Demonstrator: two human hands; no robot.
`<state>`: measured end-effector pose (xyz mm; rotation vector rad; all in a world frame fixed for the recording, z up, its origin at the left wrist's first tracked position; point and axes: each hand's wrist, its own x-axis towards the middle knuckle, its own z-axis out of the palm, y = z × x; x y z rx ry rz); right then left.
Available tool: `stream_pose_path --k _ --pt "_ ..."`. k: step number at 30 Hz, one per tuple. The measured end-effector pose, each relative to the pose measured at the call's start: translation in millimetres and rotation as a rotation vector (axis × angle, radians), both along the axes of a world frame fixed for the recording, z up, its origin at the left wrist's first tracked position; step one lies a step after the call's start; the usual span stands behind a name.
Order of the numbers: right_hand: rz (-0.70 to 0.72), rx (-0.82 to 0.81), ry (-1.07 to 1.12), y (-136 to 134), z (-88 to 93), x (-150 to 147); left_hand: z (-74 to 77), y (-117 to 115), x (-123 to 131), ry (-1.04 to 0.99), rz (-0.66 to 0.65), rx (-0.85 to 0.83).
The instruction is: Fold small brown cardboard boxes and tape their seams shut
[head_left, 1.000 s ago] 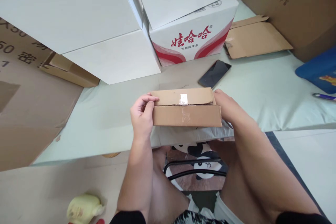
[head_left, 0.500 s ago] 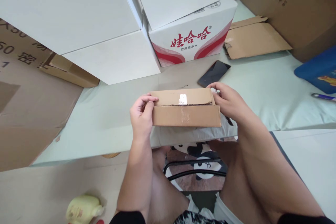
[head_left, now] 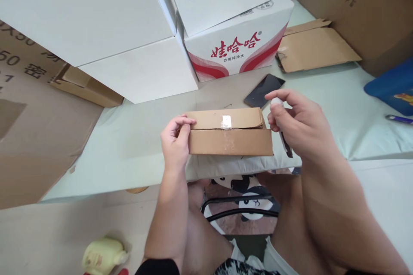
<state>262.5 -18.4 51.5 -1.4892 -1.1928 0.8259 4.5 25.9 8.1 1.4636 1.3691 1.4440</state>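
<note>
A small brown cardboard box (head_left: 229,141) lies on the pale green cloth near the front edge, with a narrow gap along its top seam. A torn piece of clear tape (head_left: 226,121) sticks across the middle of its upper flap. My left hand (head_left: 176,135) is closed on the box's left end, thumb in front and fingers over the top. Just off the right end, my right hand (head_left: 293,116) is wrapped around a utility knife (head_left: 286,146). The knife's white end shows by the thumb and its dark blade end points down; the palm hides the rest.
A black phone (head_left: 263,90) lies behind the box. Beyond it stand a white and red carton (head_left: 238,51) and large white boxes (head_left: 138,73). A flattened cardboard piece (head_left: 318,49), a blue container (head_left: 392,88) and a pen (head_left: 400,119) are at the right.
My right hand has moved right and up, away from the box's right end, bringing the utility knife into clearer view. My left hand and the box have hardly moved.
</note>
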Motion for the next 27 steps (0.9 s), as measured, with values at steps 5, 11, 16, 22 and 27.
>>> stream_pose_path --k 5,11,16,22,27 --pt "-0.056 0.033 0.02 1 -2.3 0 0.1 0 0 0.006 -0.008 -0.001" --pt "-0.016 -0.038 0.224 6 -11.8 0 1.5 -1 0 0.019 0.003 -0.013" --pt "-0.081 0.007 0.408 1 2.0 -5 1.9 -1 0 0.02 0.0 -0.01" --pt "-0.127 0.117 0.461 -4 13.1 -9 2.5 -1 1 0.031 0.006 -0.013" --pt "-0.133 0.106 0.459 -1 11.0 -6 2.4 0 0 0.031 0.001 -0.014"
